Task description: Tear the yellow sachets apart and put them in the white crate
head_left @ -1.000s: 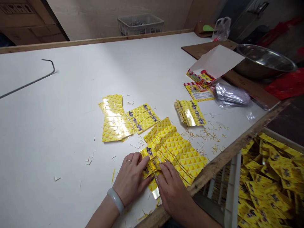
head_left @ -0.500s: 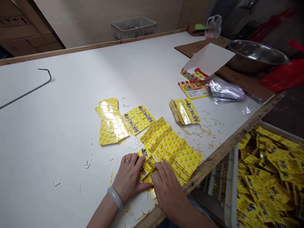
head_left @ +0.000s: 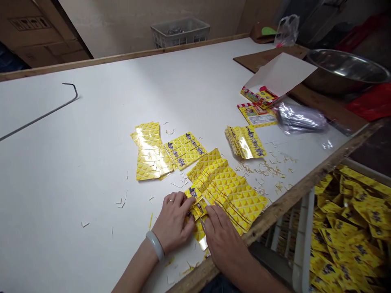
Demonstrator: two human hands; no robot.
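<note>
Low in the middle of the frame, the fingers of the left hand [head_left: 173,221] were bent, pinching a small yellow card [head_left: 200,206] against the counter [head_left: 91,162]. The right hand [head_left: 224,242] had its fingers closed around a thin tool [head_left: 202,223], mostly hidden, its tip at the card. A patterned yellow sheet [head_left: 229,191] lay just beyond. Mid-frame were yellow strips [head_left: 148,162], a cartoon card [head_left: 186,149] and, further right, a folded stack [head_left: 247,141] beside scattered offcuts [head_left: 269,169]. Yellow packets [head_left: 351,240] filled a crate [head_left: 301,248] at lower right; a metal bowl [head_left: 348,71] sat upper right.
</note>
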